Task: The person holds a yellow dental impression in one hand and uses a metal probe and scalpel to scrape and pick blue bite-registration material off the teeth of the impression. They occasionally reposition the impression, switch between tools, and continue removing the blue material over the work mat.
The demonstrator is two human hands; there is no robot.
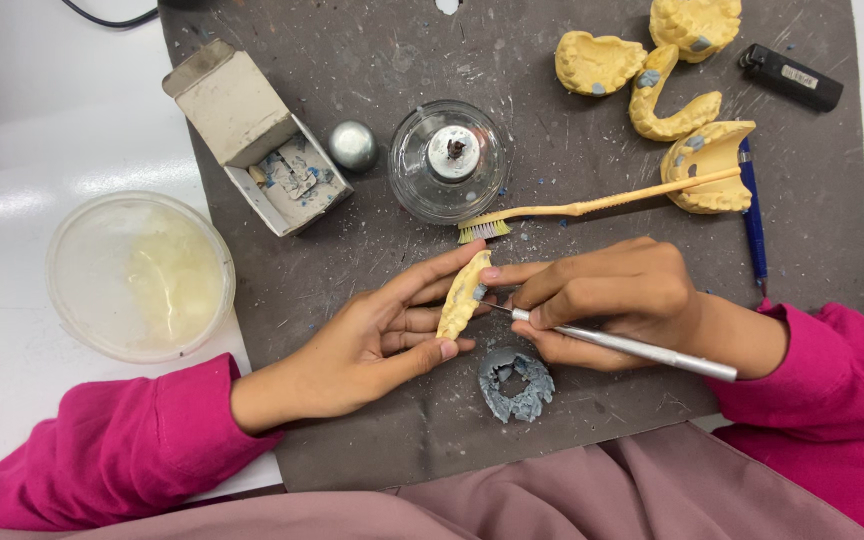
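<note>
Grey wax lump (pixel 516 385) below open white box (pixel 262 150)

From my remote seat I see a glossy white tabletop (pixel 42 130) filling the left side and showing again at the far right edge. A dark grey, scuffed work mat (pixel 572 150) speckled with pale blue flecks covers its middle. Soft overhead light leaves bright patches on the white surface. A thin black cable (pixel 102 17) crosses the top left corner.
</note>
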